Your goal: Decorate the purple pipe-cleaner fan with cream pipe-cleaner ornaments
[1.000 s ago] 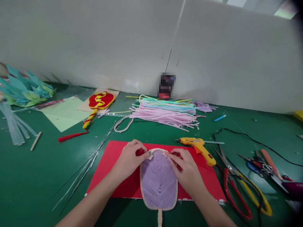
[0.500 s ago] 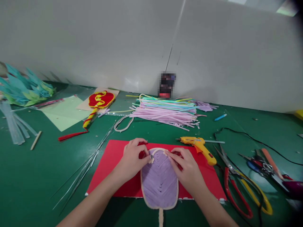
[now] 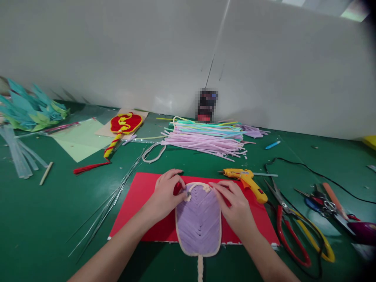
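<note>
A purple fan [image 3: 198, 223] with a cream fuzzy rim and a cream twisted handle [image 3: 200, 268] lies in front of me, partly over a red sheet. Near its top sits a cream strip bent into an arch, with a small cream flower shape [image 3: 206, 188] at its right end and another curled piece [image 3: 188, 197] at its left. My left hand [image 3: 169, 194] is closed at the fan's upper left, thumb and finger pinching beside that curled piece. At the upper right edge my right hand [image 3: 235, 201] has its fingertips together on the rim, just beside the flower.
Right of the red sheet [image 3: 141, 196] lie a yellow glue gun [image 3: 248, 182], red-and-yellow-handled pliers [image 3: 293, 217] and a black cord. Behind are a pile of pastel pipe cleaners [image 3: 205, 141] and a red-and-yellow fan [image 3: 126, 123]. Thin wires [image 3: 113, 197] lie left.
My right fingertips have shifted slightly right, off the flower shape, so more of it shows. My left hand stays at the fan's upper left.
</note>
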